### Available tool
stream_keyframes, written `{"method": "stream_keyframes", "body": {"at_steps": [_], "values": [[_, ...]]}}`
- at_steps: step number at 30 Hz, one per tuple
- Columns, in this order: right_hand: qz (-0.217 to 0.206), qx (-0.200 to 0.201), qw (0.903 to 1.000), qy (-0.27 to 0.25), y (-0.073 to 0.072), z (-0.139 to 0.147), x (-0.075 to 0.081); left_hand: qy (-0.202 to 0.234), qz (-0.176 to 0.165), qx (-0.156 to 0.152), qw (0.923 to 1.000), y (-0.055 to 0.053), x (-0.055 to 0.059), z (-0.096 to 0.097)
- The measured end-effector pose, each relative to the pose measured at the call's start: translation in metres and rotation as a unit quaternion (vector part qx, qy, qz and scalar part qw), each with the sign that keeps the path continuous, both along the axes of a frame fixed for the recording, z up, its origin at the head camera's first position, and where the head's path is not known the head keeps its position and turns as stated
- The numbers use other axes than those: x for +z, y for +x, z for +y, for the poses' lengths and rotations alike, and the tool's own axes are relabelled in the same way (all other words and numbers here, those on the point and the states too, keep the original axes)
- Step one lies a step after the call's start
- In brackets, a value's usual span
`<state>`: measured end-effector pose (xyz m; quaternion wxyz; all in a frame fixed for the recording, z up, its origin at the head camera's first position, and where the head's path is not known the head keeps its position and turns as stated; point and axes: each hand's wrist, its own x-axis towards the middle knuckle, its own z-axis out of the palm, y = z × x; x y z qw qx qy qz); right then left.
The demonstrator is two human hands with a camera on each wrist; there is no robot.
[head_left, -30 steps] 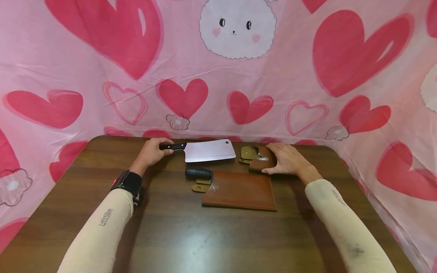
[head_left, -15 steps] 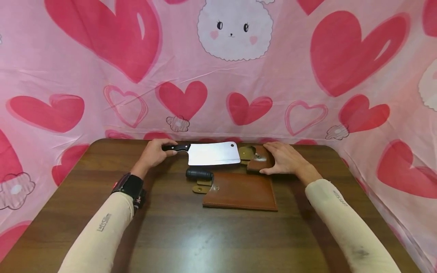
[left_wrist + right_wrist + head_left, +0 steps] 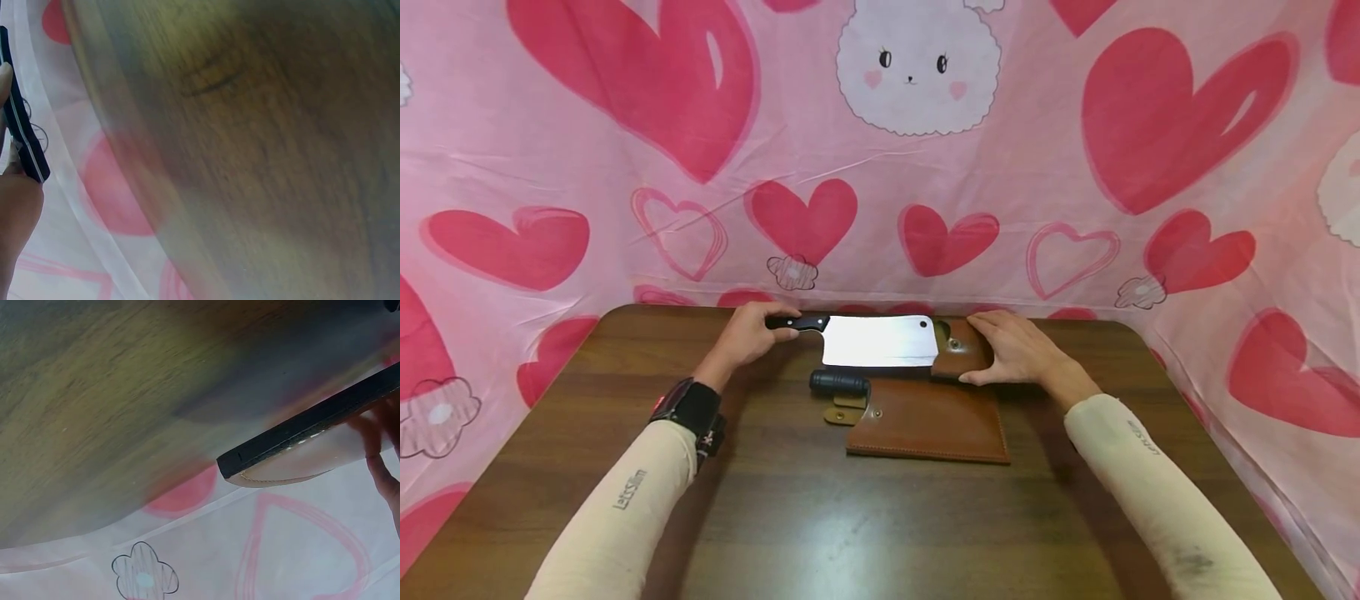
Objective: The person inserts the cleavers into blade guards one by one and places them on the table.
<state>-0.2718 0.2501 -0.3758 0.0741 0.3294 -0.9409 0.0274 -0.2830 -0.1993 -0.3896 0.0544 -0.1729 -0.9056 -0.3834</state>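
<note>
In the head view, my left hand (image 3: 747, 340) pinches the black handle (image 3: 805, 323) of a cleaver whose broad bright blade (image 3: 880, 341) points right. My right hand (image 3: 1022, 350) grips a brown leather sheath (image 3: 958, 350) between thumb and fingers. The blade's far end meets the sheath's mouth; how far inside it reaches, I cannot tell. At the left edge of the left wrist view are the cleaver handle (image 3: 24, 125) and part of the left hand (image 3: 19, 219). The right wrist view shows the sheath's dark edge (image 3: 306, 428) and fingers (image 3: 382, 472) on it.
A second, larger brown sheath (image 3: 932, 421) with a black handle (image 3: 838, 382) sticking out lies on the table just in front. Its snap strap (image 3: 842, 415) points left. The wooden table (image 3: 820, 533) ends at a pink heart-patterned cloth (image 3: 880, 233) behind.
The cleaver has moved right, held in the left hand, until its blade end met the sheath. The right hand has shifted left slightly with its sheath. The larger sheath stays put.
</note>
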Motion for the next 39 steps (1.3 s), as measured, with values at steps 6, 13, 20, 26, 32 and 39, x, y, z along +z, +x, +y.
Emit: {"method": "stream_keyframes", "body": {"at_steps": [6,13,20,26,32,39], "values": [[0.002,0.009,1.0,0.001,0.004,-0.007,0.002,0.005,-0.012,-0.007,0.9999,0.002,0.002,0.004],[0.004,0.006,1.0,0.001,0.006,-0.012,0.004,0.01,-0.01,-0.017,0.9998,0.003,0.002,0.008],[0.014,0.009,0.9998,-0.005,0.007,-0.016,0.008,0.013,-0.014,-0.018,0.9996,0.003,0.003,0.01],[0.015,0.021,0.9996,-0.012,0.01,-0.023,0.011,0.021,-0.011,-0.017,0.9996,0.004,0.003,0.011],[0.002,0.003,1.0,-0.004,0.014,-0.028,0.012,0.037,-0.02,-0.02,0.9989,0.006,0.003,0.015],[0.015,0.002,0.9999,-0.004,0.015,-0.031,0.011,0.042,-0.016,-0.014,0.9989,0.006,0.0,0.015]]}}
